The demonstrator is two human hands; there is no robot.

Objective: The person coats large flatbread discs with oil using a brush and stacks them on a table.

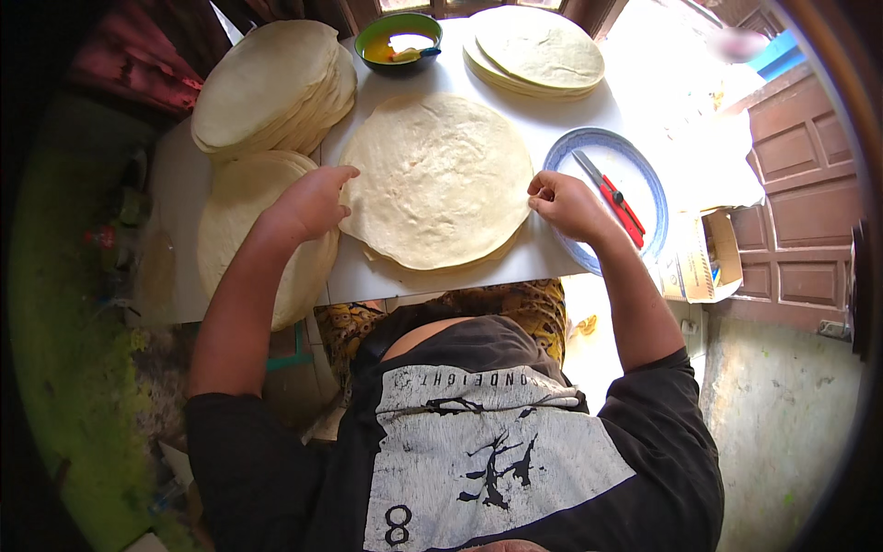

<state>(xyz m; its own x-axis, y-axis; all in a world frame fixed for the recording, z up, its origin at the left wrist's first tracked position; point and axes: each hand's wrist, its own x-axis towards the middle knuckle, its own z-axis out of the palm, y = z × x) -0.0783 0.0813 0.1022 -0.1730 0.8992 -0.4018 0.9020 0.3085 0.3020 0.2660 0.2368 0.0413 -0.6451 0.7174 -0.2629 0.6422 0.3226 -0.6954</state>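
A large round sheet of thin dough (438,179) lies on others like it on the white table (386,284). At its left edge is my left hand (323,200), thumb and forefinger apart; whether they touch the sheet is unclear. My right hand (567,201) is at the right edge, thumb and fingertips together; whether they pinch the rim I cannot tell. Right of the sheets, a blue-rimmed plate (562,243) holds a red-handled cutting tool (621,210) with a metal blade. Behind them stands a green bowl (365,43) with yellow liquid and a brush (408,54).
A tall stack of dough sheets (265,86) stands at the back left, another stack (241,207) nearer on the left, partly under my left forearm. A third stack (541,48) lies at the back right. An open cardboard box (690,265) sits beyond the plate; a wooden door (800,200) stands at the far right.
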